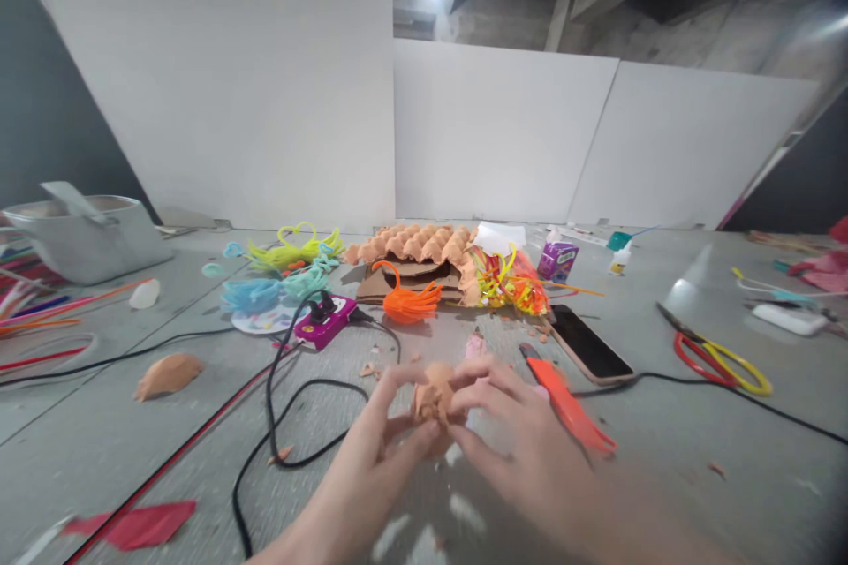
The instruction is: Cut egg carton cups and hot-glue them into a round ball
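Observation:
Both my hands meet at the front middle around a small tan egg-carton piece with a torn, crumpled edge. My left hand pinches it from the left, thumb and fingers curled at its rim. From the right, my right hand grips the same piece, its thumb near my left thumb. Part of the piece is hidden behind my fingers. Just right of my right hand lies a utility knife with an orange-red handle. Beyond my hands sits an orange bundle of bent pipe cleaners.
A larger egg carton lies on cardboard at the back. A purple power strip and looping black cables are to the left, near another carton piece. Rightward are a phone, scissors and a glue bottle. A bucket stands far left.

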`<action>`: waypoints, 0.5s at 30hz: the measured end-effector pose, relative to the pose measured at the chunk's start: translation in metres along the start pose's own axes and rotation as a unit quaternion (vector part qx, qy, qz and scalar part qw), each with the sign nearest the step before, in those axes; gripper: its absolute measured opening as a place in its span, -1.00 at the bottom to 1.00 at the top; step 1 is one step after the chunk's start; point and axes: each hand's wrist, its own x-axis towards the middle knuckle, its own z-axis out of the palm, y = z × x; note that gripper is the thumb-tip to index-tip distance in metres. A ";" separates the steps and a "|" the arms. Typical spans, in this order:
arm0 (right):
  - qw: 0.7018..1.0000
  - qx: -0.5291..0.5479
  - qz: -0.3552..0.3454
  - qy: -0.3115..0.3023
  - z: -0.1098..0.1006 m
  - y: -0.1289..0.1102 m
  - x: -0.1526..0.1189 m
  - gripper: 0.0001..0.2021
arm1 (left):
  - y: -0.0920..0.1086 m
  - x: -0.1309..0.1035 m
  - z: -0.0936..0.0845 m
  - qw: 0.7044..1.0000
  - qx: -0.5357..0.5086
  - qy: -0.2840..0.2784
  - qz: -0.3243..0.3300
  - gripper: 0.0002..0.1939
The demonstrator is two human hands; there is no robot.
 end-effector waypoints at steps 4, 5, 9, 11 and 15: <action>1.000 -0.003 -0.006 -0.009 0.001 0.000 0.000 -0.87 | 0.001 0.000 0.002 0.999 0.024 -0.012 0.019 -0.75; 1.000 -0.003 -0.008 -0.007 0.001 0.000 0.000 -0.87 | 0.003 0.000 0.002 1.000 0.021 -0.016 0.015 -0.74; 1.000 0.002 -0.007 -0.001 0.001 0.000 0.000 -0.87 | 0.009 0.003 0.003 0.998 -0.009 -0.053 -0.016 -0.68; 1.000 0.004 0.004 -0.002 0.000 -0.001 0.000 -0.86 | 0.012 0.003 0.003 0.998 -0.007 -0.059 -0.018 -0.68; 0.999 0.022 0.030 -0.016 -0.001 0.001 0.003 -0.88 | 0.015 0.001 0.003 0.998 0.024 -0.049 -0.023 -0.73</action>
